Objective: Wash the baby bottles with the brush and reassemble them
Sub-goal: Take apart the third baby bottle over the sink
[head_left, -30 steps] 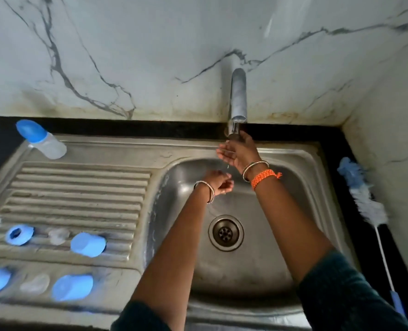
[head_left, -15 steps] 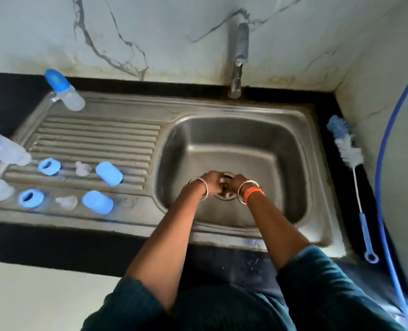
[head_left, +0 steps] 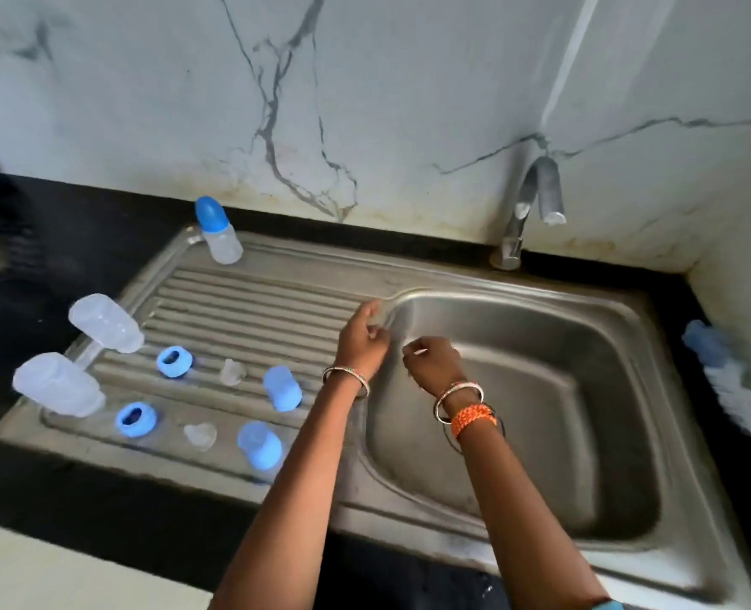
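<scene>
Head view: my left hand (head_left: 361,341) and right hand (head_left: 434,365) have left the tap, fingers loosely curled, empty, heading toward bottle parts (head_left: 282,388) on the draining surface (head_left: 250,301); reassembly looks next, brush (head_left: 732,385) lies right.
</scene>
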